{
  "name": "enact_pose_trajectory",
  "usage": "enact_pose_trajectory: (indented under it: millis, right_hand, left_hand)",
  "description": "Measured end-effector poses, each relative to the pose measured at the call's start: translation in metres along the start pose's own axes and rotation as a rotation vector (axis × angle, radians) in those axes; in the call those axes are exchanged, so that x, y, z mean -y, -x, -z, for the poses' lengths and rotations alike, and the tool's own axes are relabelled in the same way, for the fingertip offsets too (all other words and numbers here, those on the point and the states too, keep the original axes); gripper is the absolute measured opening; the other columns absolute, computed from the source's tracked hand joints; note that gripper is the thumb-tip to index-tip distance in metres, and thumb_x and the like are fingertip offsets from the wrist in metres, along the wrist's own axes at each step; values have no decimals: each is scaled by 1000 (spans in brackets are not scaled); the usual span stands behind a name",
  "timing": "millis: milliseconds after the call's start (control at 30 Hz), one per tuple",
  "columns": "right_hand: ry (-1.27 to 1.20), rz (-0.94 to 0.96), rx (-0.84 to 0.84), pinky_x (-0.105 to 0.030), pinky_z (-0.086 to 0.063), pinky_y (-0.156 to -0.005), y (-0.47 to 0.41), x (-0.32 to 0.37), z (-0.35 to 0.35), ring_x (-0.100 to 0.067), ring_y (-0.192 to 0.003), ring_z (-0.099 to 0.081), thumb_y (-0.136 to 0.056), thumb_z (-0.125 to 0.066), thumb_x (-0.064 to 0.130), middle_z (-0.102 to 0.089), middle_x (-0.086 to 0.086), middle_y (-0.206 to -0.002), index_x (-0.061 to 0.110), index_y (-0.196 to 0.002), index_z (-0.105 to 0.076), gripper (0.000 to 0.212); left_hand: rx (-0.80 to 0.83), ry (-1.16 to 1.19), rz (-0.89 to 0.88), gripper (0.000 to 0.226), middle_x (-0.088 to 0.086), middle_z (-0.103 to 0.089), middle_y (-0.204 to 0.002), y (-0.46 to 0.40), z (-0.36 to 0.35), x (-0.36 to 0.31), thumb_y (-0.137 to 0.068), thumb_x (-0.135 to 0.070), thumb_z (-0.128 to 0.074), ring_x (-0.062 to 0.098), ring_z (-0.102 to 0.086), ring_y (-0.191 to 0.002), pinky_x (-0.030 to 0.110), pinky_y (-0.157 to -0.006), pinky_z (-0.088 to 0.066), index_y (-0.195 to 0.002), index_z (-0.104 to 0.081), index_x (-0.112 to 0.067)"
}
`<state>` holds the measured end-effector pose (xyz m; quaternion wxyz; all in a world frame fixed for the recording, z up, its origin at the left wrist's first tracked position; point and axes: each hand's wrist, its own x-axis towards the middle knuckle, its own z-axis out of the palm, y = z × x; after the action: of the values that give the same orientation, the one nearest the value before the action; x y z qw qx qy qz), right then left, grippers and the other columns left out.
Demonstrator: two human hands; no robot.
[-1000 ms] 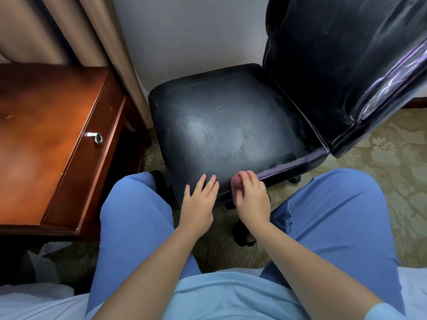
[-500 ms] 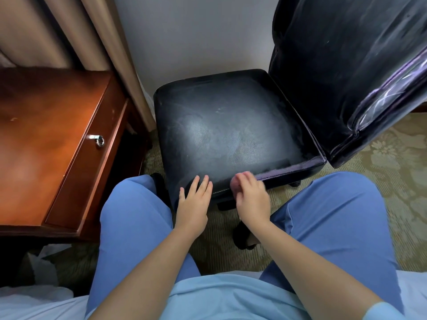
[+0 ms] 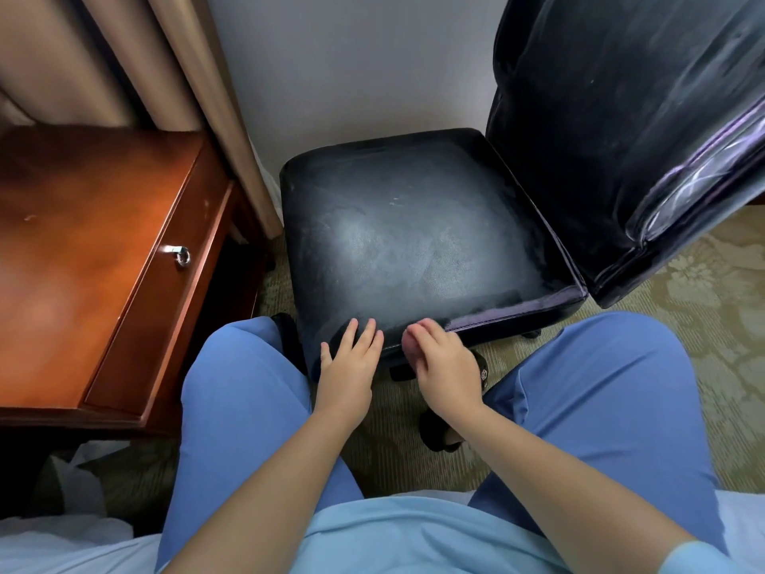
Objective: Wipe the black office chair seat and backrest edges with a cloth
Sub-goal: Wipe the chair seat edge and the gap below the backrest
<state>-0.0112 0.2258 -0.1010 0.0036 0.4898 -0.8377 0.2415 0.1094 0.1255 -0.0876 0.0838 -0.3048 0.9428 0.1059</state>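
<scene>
Slid a little leftward along the near seat edge since a second ago: right hand, grip closed around a small pink cloth pressed against the front rim of the black chair seat. Left hand just beside it, fingers straight and flat on the same rim, holding nothing. Backrest upright at the right, wooden bench with a drawer at the left, blue trousers below.
</scene>
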Motion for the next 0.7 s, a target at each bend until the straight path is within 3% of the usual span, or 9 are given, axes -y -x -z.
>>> enact_pose_trajectory:
  millis: [100, 133, 233, 267, 367, 400, 533, 633, 700]
  right_hand:
    - [-34, -354, -65, -34, -47, -67, -4, -2, 3, -24, -94, -53, -82, -56, 8, -54, 5, -120, 18, -115, -56, 34]
    - [-27, -316, -63, -35, -47, -66, -3, 2, 4, -25, -93, -53, -82, -57, 7, -54, 5, -118, 17, -113, -56, 33]
    - [15, 101, 19, -35, -50, -56, 4, 2, 1, -23, -82, -56, -81, -65, 10, -57, 1, -114, 16, -108, -59, 29]
    - [23, 125, 25, -35, -49, -55, 3, -4, 4, -23, -80, -56, -81, -66, 12, -58, 3, -114, 18, -108, -60, 28]
    - [-40, -251, -52, -36, -50, -61, -1, -11, 8, -24, -86, -57, -80, -63, 9, -57, 6, -118, 21, -112, -59, 34]
    - [-50, -270, -70, -35, -51, -61, -1, -9, 8, -26, -88, -57, -81, -63, 8, -57, 4, -120, 19, -113, -59, 34]
    - [28, 71, -39, -37, -53, -55, 1, -16, 6, -28, -83, -63, -87, -53, 19, -62, -5, -118, 13, -110, -65, 27]
    - [6, -195, -57, -38, -51, -72, 0, -20, 7, -30, -103, -58, -82, -59, 8, -54, -7, -130, 17, -119, -61, 37]
    - [-4, -162, -23, -35, -48, -77, 5, -10, 4, -28, -110, -52, -86, -58, 8, -48, -7, -134, 17, -123, -57, 38]
  left_hand:
    - [4, 8, -2, 80, -4, 6, -161, 0, 1, 0, -90, 5, -48, 21, 10, -147, 55, -116, -10, -153, -5, -19]
    - [6, 9, 1, 80, -4, 6, -161, 0, 1, 0, -90, 5, -48, 21, 10, -147, 55, -116, -10, -153, -6, -19]
    - [-11, 1, 0, 79, -3, 6, -161, 0, 0, -1, -91, 6, -47, 21, 10, -147, 54, -116, -7, -153, -6, -21]
    - [-19, -11, -14, 79, -3, 6, -161, 1, -1, -1, -91, 7, -46, 22, 10, -147, 53, -116, -6, -153, -6, -20]
    - [-14, -71, -88, 84, -2, 8, -161, 1, -2, -2, -88, 10, -46, 22, 11, -147, 52, -116, -2, -153, -3, -19]
    - [-9, -82, -97, 85, -2, 9, -161, 2, -3, -2, -87, 10, -47, 22, 12, -147, 52, -116, -1, -153, -1, -19]
    - [1, -101, -102, 86, -2, 13, -160, 4, -1, -3, -88, 6, -48, 22, 13, -147, 52, -117, -1, -153, 3, -20]
    - [-9, -99, -99, 82, -1, 11, -160, 3, -2, -3, -89, 2, -46, 22, 13, -147, 53, -116, -2, -153, 0, -19]
    - [-11, -95, -91, 78, 0, 10, -161, 2, -2, -4, -91, 1, -45, 23, 12, -147, 53, -116, -2, -153, -2, -18]
